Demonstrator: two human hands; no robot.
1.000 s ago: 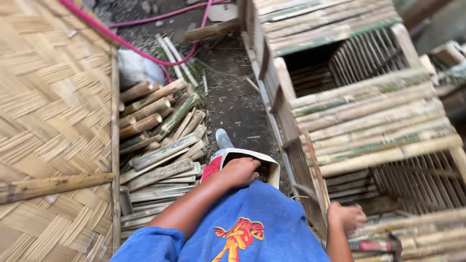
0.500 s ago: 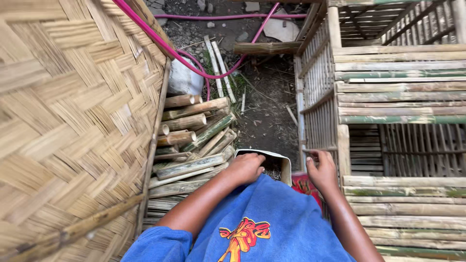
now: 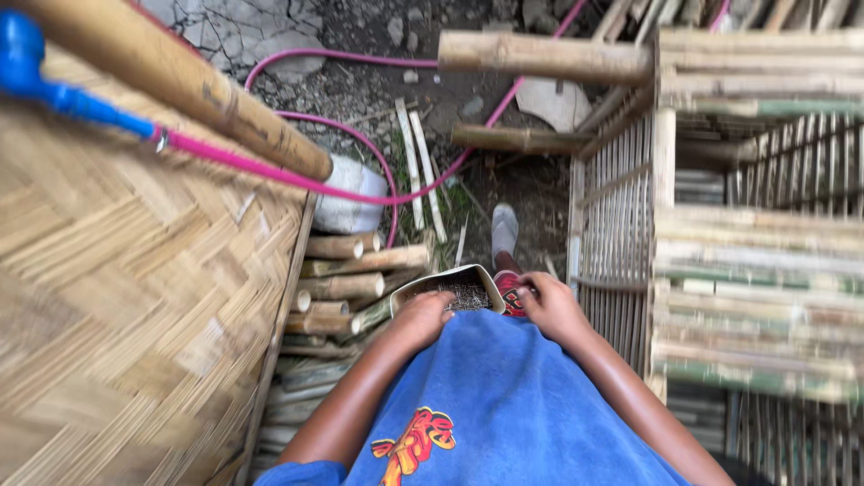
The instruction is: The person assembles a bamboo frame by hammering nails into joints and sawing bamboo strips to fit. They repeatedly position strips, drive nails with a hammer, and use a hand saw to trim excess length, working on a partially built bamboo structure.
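Woven panel: a plaited bamboo mat point(image 3: 126, 306) filled the left side, leaning beside the person.
Pole and hose: a bamboo pole point(image 3: 180, 81) crossed the upper left, with a pink hose point(image 3: 270, 171) running under it from a blue fitting point(image 3: 27, 58).
Bamboo stack: cut bamboo lengths point(image 3: 346, 283) lay piled on the ground between the mat and the person's lap, a white bucket point(image 3: 351, 202) just beyond them.
Left hand: the left hand point(image 3: 421, 319) rested on the near rim of the box, fingers curled over the edge; how firm its grip was could not be told.
Box: a small open box point(image 3: 454, 283) holding what looked like thin dark nails or pins sat at the front of the lap, between the two hands and touching both.
Right hand: the right hand point(image 3: 551, 306) lay at the box's right corner, fingers bent toward a red object point(image 3: 508, 292); whether that grip had closed on anything was hidden.
Cage: a slatted bamboo cage point(image 3: 720, 243) stood just beside the right arm.
Step in hand: by the look of it, both hands were steadying the box and reaching for its contents.
Next move: it would likely call for a fine pinch to lift one small piece without tipping the box.
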